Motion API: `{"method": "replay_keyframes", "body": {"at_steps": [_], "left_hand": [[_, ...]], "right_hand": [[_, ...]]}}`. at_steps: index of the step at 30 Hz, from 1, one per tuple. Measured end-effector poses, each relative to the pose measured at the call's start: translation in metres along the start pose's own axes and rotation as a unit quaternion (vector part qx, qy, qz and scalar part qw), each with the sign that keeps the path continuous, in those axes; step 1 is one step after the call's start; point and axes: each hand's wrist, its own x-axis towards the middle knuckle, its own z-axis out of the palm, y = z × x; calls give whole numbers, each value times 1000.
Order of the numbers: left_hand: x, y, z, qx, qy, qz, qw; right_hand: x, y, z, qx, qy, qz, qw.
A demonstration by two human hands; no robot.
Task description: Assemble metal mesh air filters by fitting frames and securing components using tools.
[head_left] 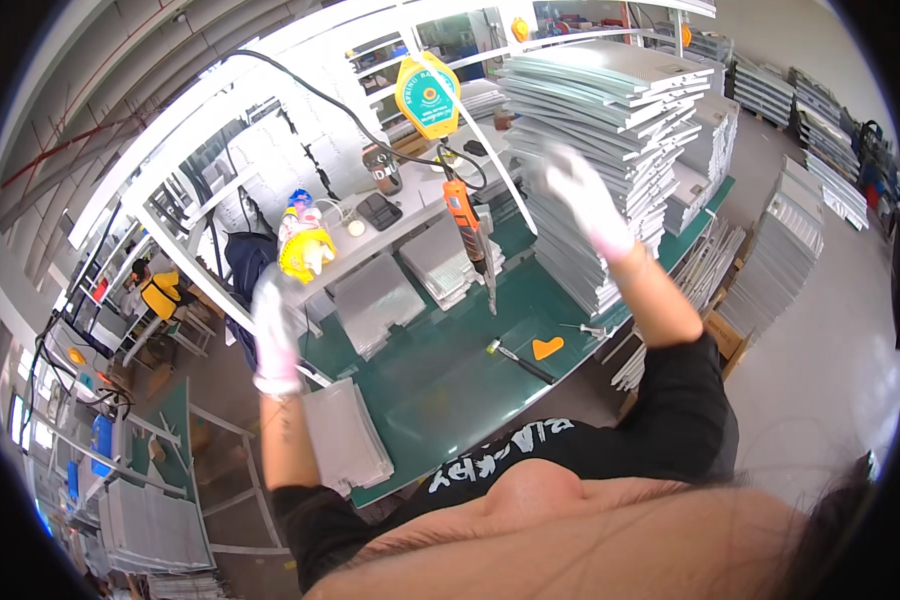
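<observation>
My right hand point(582, 195), in a white glove, is raised in front of a tall stack of silver metal panels point(610, 100); the picture does not settle whether it touches them. Motion smears its fingers. My left hand point(273, 335), gloved too, is held up at the bench's left side, near a yellow-wrapped bundle point(306, 248) and above a low pile of panels point(342, 435). Its fingers are blurred as well. Between my hands an orange and black power screwdriver point(462, 222) hangs below a yellow spring balancer point(428, 97).
On the green bench top point(430, 400) lie a small hammer point(522, 362), an orange flat piece point(548, 347) and a hand screwdriver point(583, 330). Flat panels point(375, 300) lie under a shelf holding a cup point(381, 170). More stacked panels point(785, 240) stand at the right. A seated person point(160, 295) is far left.
</observation>
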Motion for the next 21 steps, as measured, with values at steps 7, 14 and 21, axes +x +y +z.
{"method": "replay_keyframes", "body": {"at_steps": [7,14,21], "left_hand": [[-317,-105,137,-190,-139,-458,858],[-427,-14,285,-142,-438,-509,728],[-419,35,348,-270,-309,-585,700]], "right_hand": [[-300,122,-50,143,117,411,893],[-408,122,-141,-45,-14,521,852],[-533,97,-238,-307,-138,612,716]]}}
